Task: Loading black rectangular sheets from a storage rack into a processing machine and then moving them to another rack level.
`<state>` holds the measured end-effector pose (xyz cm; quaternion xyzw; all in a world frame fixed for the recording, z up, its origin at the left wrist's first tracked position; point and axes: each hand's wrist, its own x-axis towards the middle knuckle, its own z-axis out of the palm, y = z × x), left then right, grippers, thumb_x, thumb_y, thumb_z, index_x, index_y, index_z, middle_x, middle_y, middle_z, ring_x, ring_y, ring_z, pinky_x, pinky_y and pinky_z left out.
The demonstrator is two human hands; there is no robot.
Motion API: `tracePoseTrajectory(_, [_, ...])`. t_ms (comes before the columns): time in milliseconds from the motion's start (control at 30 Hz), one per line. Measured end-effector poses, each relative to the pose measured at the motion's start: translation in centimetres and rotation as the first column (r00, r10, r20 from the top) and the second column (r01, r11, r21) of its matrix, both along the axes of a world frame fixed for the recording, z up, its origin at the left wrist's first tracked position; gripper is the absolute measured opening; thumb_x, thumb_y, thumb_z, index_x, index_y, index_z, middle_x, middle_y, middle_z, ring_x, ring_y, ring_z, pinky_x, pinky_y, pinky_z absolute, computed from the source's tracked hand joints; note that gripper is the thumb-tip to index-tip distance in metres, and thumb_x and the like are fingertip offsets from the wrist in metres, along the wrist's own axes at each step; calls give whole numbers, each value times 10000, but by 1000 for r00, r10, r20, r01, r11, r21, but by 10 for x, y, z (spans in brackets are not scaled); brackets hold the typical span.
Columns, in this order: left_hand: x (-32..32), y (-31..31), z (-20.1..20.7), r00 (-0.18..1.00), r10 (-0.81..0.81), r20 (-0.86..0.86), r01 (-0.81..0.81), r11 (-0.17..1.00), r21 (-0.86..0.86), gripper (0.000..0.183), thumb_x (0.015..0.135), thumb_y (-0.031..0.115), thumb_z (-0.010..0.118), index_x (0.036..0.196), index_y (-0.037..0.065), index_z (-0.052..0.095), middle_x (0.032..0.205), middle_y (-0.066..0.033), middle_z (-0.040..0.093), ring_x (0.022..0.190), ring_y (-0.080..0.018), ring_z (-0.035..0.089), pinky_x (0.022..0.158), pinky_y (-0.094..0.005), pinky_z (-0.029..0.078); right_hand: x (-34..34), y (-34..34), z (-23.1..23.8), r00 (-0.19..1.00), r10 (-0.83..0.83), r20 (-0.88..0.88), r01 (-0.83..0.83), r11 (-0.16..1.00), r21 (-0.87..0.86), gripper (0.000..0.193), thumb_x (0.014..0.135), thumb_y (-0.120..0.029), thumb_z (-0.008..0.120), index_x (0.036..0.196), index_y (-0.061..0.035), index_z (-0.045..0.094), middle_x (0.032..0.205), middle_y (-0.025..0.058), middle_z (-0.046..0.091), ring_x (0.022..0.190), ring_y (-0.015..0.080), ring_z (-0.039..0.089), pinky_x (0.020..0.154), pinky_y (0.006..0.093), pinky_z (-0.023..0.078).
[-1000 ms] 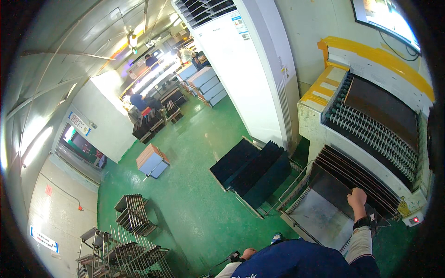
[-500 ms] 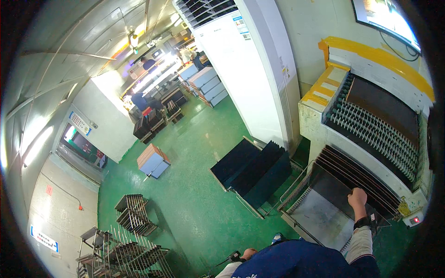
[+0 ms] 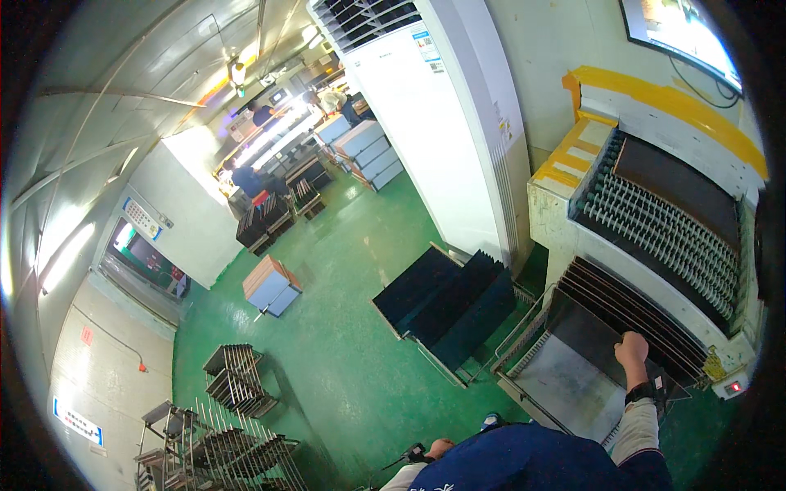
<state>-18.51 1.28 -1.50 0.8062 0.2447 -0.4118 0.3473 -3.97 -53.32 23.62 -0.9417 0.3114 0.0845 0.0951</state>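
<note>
My right hand (image 3: pixel 631 352) is closed at the upper edge of a thin dark panel (image 3: pixel 583 324), which stands in a wire rack (image 3: pixel 524 391) at the lower right. The fingertips are turned away, so their exact hold is partly hidden. Several more dark panels (image 3: pixel 626 307) stand close together behind it in the same rack. A pale flat base shows in the near part of the rack. Low in the middle, beside my dark blue clothing, my left hand (image 3: pixel 440 448) shows only in part. Its fingers are hidden, and a black device sits at that wrist.
A roller machine (image 3: pixel 655 237) carrying a brown panel (image 3: pixel 675 188) stands beyond the rack. Left of the rack is another rack of dark panels (image 3: pixel 458 315). A tall white air conditioner (image 3: pixel 434 123), a blue-grey box stack (image 3: pixel 273 286) and metal racks (image 3: pixel 233 442) stand around the green floor.
</note>
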Motion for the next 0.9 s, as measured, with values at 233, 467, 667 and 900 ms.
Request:
tracePoseTrajectory(233, [0,0,-4,996,76,-43,-77,997,-13,294,638,251,736,878,87,690,857,-61,673,788,-169,631,720,-292,492,-1,-4,-9,999,16,39,-15,1000,-23,238,706,-249,693,843,-58,655,893,152,647,887,310,618,765,394,493])
tracePoseTrajectory(467, [0,2,-9,999,34,-26,-33,999,22,362,621,314,754,898,91,685,873,-69,676,812,-188,636,748,-300,488,0,-4,-9,1000,9,25,-8,999,-36,227,707,-246,697,840,-67,655,905,133,646,890,296,621,760,387,501])
tracePoseTrajectory(667, [-1,8,-15,997,53,-48,-55,997,-51,374,624,324,748,903,84,683,867,-72,676,816,-187,638,747,-297,489,1,2,3,1000,-8,20,8,1000,2,246,701,-231,706,874,-62,660,930,152,648,902,304,618,779,390,490])
tracePoseTrajectory(900, [2,5,-14,999,9,-33,-9,1000,-4,359,633,335,730,891,89,685,846,-66,677,788,-169,636,715,-287,488,0,-2,-3,1000,-14,28,14,1000,0,245,696,-223,710,874,-62,660,921,152,648,898,309,618,775,394,489])
